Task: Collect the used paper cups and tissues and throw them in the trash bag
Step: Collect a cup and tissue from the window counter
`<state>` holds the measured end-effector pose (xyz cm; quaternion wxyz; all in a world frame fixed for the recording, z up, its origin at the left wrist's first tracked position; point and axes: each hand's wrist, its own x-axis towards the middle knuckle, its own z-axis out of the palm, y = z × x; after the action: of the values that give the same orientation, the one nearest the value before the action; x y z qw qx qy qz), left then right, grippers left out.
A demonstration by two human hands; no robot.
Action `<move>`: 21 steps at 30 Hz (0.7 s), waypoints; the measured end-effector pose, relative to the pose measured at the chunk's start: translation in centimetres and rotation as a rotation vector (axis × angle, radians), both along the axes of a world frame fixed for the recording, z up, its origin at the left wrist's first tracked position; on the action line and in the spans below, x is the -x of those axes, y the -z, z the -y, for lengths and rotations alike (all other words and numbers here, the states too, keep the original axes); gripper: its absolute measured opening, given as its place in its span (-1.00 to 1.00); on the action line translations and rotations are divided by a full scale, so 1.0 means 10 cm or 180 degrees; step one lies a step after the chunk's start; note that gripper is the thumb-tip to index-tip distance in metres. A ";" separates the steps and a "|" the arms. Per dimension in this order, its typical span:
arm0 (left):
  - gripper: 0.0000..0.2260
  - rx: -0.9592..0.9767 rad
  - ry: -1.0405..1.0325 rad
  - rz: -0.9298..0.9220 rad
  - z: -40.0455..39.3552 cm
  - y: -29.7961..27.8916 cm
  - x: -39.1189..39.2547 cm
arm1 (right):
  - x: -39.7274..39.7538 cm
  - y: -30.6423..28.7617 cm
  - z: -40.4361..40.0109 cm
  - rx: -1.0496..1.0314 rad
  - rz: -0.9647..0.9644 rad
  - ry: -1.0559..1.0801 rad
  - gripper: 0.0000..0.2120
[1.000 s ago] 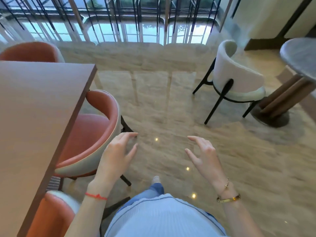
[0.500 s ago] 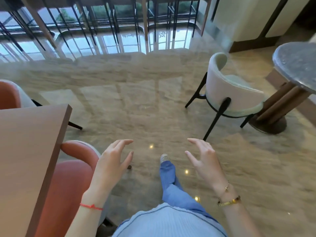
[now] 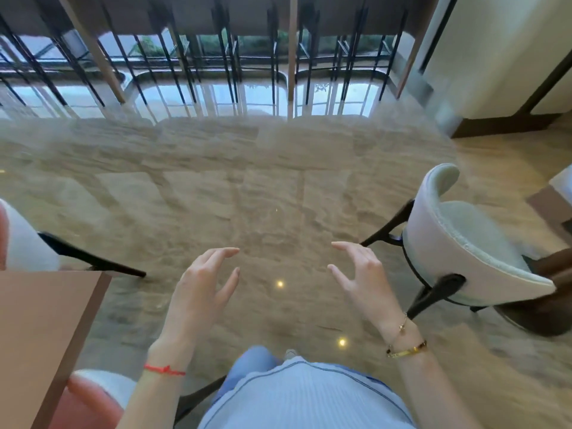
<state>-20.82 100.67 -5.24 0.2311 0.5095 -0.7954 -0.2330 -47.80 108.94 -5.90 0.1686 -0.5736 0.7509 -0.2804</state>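
Shifted since half a second ago: brown table corner (image 3: 46,329) sits lower and nearer at the left, white chair (image 3: 464,258) now closer on the right, and the round table's top gone past the right edge.

Hands, two. Left hand (image 3: 201,289) and right hand (image 3: 362,280) both raised over the floor, palms facing each other, fingers apart and loosely bent, gripping nothing. Red string (image 3: 164,370) on the left wrist; gold bangle (image 3: 407,351) plus a thin chain on the right wrist.

Paper cups, tissues, trash bag: none to be seen from this spot, so their place cannot be told.

Chairs, three in part: one white on black legs, near right; one orange-backed (image 3: 18,239) at far left edge; one orange (image 3: 89,404) tucked beside the table, near left.

Glossy stone floor (image 3: 216,196), with two bright light spots reflected near the hands. Black railing (image 3: 216,63) runs across the far side. Open floor lies ahead between table and white chair.
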 end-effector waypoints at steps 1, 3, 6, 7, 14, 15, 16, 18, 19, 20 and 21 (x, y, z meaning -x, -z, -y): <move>-0.72 -0.0018 -0.0048 -0.0008 0.16 0.00 0.06 | 0.06 -0.01 0.17 -0.0019 0.0003 -0.0028 -0.63; -0.72 -0.0049 -0.0130 -0.0010 0.49 0.02 0.16 | 0.19 0.00 0.51 -0.0023 -0.0002 -0.0065 -0.63; -0.72 -0.0103 -0.0175 -0.0001 1.00 0.07 0.29 | 0.37 0.06 1.01 -0.0019 0.0053 -0.0084 -0.62; -0.72 -0.0104 -0.0188 0.0006 1.19 0.10 0.35 | 0.43 0.09 1.19 -0.0015 0.0056 -0.0090 -0.62; -0.71 -0.0031 -0.0120 0.0002 2.69 0.18 0.79 | 0.88 0.20 2.65 0.0019 0.0058 -0.0029 -0.64; -0.71 -0.0024 -0.0076 0.0003 2.93 0.16 0.87 | 0.95 0.18 2.88 0.0032 0.0055 0.0001 -0.64; -0.71 -0.0006 -0.0028 0.0023 3.19 0.15 0.96 | 1.02 0.17 3.12 0.0063 0.0059 0.0042 -0.64; -0.71 0.0051 0.0072 0.0074 3.72 0.10 1.14 | 1.17 0.14 3.58 0.0111 0.0087 0.0117 -0.65; -0.71 0.0077 0.0119 0.0087 3.96 0.07 1.23 | 1.24 0.13 3.81 0.0133 0.0091 0.0141 -0.65; -0.71 0.0095 0.0153 0.0084 4.20 0.05 1.31 | 1.31 0.12 4.01 0.0148 0.0090 0.0172 -0.65; -0.71 0.0120 0.0177 0.0088 4.44 0.03 1.40 | 1.39 0.12 4.22 0.0159 0.0087 0.0215 -0.65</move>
<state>-34.82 56.28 -5.58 0.2231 0.4859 -0.8167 -0.2172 -61.70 66.75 -7.09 0.1550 -0.5481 0.7602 -0.3124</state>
